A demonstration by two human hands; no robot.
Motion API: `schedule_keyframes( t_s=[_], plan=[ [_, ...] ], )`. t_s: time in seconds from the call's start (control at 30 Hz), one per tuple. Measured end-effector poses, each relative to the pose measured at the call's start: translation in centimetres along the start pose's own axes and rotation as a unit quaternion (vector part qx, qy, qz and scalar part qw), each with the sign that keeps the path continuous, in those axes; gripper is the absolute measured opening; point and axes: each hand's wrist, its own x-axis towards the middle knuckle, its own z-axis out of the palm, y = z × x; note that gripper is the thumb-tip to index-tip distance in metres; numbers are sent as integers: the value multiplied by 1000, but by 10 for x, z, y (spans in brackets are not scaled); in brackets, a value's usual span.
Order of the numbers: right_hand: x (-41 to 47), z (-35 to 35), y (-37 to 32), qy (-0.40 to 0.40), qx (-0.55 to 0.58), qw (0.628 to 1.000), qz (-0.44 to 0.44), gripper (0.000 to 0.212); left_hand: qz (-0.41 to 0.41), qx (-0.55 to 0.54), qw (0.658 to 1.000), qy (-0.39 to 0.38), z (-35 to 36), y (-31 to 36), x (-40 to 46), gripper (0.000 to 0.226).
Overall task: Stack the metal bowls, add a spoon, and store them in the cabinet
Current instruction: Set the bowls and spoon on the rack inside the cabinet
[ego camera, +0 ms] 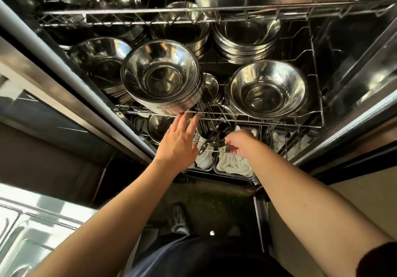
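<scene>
A tall stack of metal bowls [161,76] stands on the middle wire shelf [279,122] of the open steel cabinet. My left hand [179,142] is spread flat, fingertips touching the bottom front of that stack at the shelf's edge. My right hand [240,142] is pinched on a spoon [228,148] just below the shelf, next to a metal pot [217,132] that holds several utensils. Another stack of bowls [267,88] sits to the right on the same shelf, and further stacks stand behind and to the left.
An upper wire shelf [193,10] carries metal trays and pans. Below, trays with white cloths [234,165] fill the bottom level. The cabinet's steel door frames [71,79] flank the opening. A steel sink [32,229] lies at lower left. My shoe [179,218] is on the floor.
</scene>
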Motion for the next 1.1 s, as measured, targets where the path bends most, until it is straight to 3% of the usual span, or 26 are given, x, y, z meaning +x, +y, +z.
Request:
schedule_keyframes(
  t_s=[0.27,0.4,0.7,0.93,1.1],
  plan=[
    [12,13,-9,-18,-33,999,38,7,4,0,1000,7,2,0,-1,95],
    [8,16,-14,-40,-66,996,41,13,2,-2,1000,2,2,0,-1,97],
    [-10,4,-4,-20,-46,997,-58,20,-5,-12,1000,-4,-1,2,-2,95],
    [-48,-27,2,-52,-177,969,-166,20,-12,-21,1000,-16,-10,5,2,89],
    [-97,-66,2,-42,-237,939,-246,38,-19,-36,996,-83,-29,8,11,93]
  ],
)
